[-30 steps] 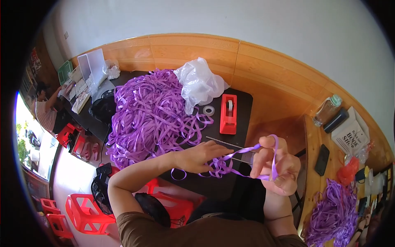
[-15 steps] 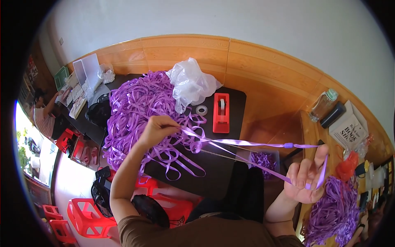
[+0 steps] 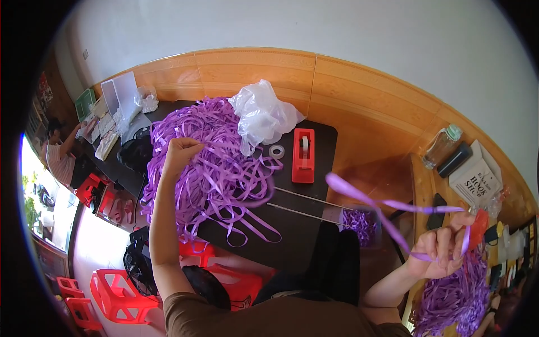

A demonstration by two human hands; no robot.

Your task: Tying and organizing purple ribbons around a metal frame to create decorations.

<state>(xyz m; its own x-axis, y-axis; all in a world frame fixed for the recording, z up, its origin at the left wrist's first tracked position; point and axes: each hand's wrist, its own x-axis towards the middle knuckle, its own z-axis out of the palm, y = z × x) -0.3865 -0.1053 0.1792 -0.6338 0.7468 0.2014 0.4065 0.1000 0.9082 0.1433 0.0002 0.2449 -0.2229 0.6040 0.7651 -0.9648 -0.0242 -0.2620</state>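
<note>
A big tangled heap of purple ribbons (image 3: 196,185) covers much of the dark table. Over its upper part is my left hand (image 3: 182,154), thumb and fingers pinched together on a strand of purple ribbon. Out to the right, my right hand (image 3: 441,247) has its fingers curled, with a looped purple ribbon (image 3: 387,222) running around and between them. The loop's free end swings in the air toward the table, blurred, and a small purple piece sits on its upper strand.
A red tape dispenser (image 3: 304,157), a tape roll (image 3: 276,151) and a white plastic bag (image 3: 264,115) lie beside the heap. Two thin rods lead to a bin of purple pieces (image 3: 360,224). More purple ribbons (image 3: 455,297) lie at right; red stools (image 3: 120,297) stand lower left.
The ribbon loop was stretched between both hands; its left end is now free of my left hand. My left hand has moved left and up over the heap, my right hand further right.
</note>
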